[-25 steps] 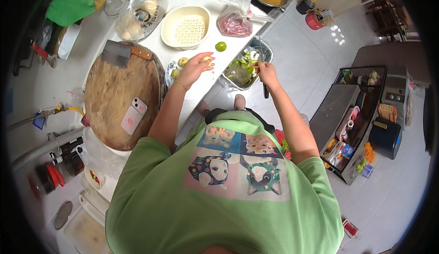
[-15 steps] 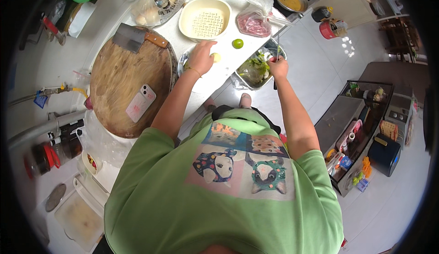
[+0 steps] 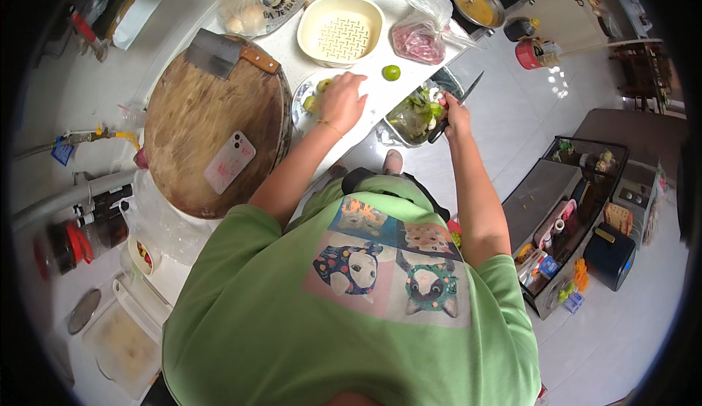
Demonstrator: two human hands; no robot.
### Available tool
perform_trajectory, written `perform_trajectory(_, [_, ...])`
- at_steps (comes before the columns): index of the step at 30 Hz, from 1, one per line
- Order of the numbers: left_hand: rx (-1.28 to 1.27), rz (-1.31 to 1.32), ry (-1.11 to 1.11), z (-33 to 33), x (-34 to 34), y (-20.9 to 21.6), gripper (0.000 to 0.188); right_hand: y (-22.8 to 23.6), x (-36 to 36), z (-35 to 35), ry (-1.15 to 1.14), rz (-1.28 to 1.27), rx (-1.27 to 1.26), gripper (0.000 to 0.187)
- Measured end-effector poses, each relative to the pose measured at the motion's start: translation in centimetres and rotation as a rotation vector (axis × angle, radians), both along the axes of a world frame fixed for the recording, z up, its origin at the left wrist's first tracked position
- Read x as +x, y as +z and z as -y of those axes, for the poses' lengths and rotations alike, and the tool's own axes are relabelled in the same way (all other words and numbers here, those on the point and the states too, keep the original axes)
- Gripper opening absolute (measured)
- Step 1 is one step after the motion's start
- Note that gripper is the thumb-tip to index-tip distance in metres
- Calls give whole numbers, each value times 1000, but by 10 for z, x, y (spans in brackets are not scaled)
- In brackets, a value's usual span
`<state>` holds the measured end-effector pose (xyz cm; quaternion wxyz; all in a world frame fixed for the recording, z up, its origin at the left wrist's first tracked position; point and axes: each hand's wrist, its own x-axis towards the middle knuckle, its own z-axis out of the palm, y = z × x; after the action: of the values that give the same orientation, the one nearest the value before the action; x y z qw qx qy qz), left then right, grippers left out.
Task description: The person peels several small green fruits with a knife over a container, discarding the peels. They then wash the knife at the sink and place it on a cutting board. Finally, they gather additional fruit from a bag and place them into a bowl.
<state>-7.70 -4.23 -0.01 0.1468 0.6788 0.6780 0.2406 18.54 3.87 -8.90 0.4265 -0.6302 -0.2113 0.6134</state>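
Observation:
My left hand (image 3: pixel 345 102) hovers at the right side of a patterned plate (image 3: pixel 299 115), thumb and fingers apart, with nothing visible in it. Yellow-green pieces of produce (image 3: pixel 311 104) lie on the plate, partly hidden by the hand. A knife (image 3: pixel 474 85) is gripped in my right hand (image 3: pixel 458 116), its blade pointing up and away and its dark handle below the fist. Under that hand is a bin (image 3: pixel 395 132) holding green leafy scraps (image 3: pixel 423 106) and a clear plastic bag. One whole green lime (image 3: pixel 391 73) rests on the white counter.
Left of the plate, a round chopping board (image 3: pixel 175 135) carries a cleaver (image 3: pixel 212 53) and a phone (image 3: pixel 229 162). Behind the plate stand a cream basket (image 3: pixel 341 62) and a bag of raw meat (image 3: pixel 418 42). A pan (image 3: pixel 477 4) sits at the far right.
My left hand has moved slightly right, uncovering pieces on the plate; the pale yellow piece beside it no longer shows. My right hand has turned, bringing the knife's blade into clear view.

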Motion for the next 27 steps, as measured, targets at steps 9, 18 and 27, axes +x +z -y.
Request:
perform_trajectory(9, [-132, -266, -186, -72, 58, -33, 27, 36, 1, 19, -151, -656, -333, 14])
perform_trajectory(18, [-616, 1759, 15, -50, 79, -3, 39, 106, 14, 31, 343, -375, -51, 37])
perform_trajectory(27, [-546, 1846, -72, -33, 100, 22, 44, 138, 16, 44, 576, 123, 329, 48])
